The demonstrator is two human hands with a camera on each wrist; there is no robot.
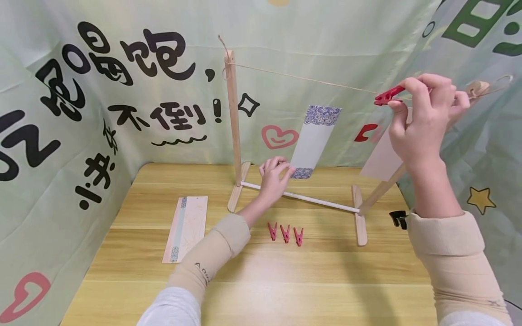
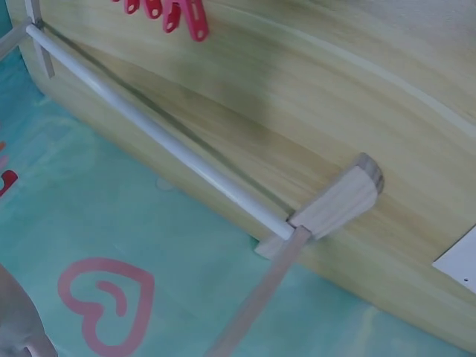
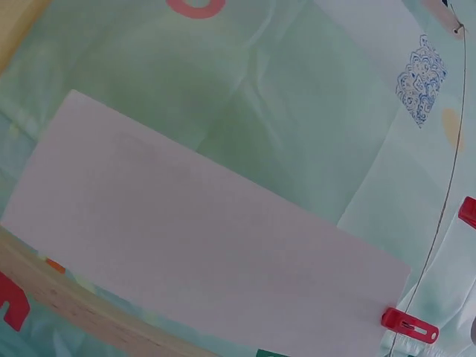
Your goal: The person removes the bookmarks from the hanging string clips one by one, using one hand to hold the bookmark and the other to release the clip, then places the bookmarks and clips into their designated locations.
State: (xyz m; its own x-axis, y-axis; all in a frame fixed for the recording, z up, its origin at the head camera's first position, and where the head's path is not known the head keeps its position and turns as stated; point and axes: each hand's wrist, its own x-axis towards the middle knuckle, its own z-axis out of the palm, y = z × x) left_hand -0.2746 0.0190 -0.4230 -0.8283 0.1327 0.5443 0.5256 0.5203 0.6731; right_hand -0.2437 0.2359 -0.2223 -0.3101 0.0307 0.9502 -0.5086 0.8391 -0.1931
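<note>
In the head view, my raised right hand (image 1: 428, 117) pinches a red clothespin (image 1: 387, 96) beside the string (image 1: 302, 78). A pale pink card (image 1: 383, 156) hangs below that hand; in the right wrist view another clothespin (image 3: 409, 325) fastens it to the string. My left hand (image 1: 275, 179) pinches the lower left edge of a white card (image 1: 314, 140) with blue lace-patterned ends. That card slants upward, its top below the string. In the left wrist view only part of my left hand (image 2: 18, 320) shows.
A wooden frame with a left post (image 1: 233, 117) and white crossbar (image 1: 318, 200) carries the string. Three pink-red clothespins (image 1: 285, 233) lie on the wooden table (image 1: 265, 290). Left of them lies a pinkish card (image 1: 187, 228). A printed cloth (image 1: 163, 95) surrounds the table.
</note>
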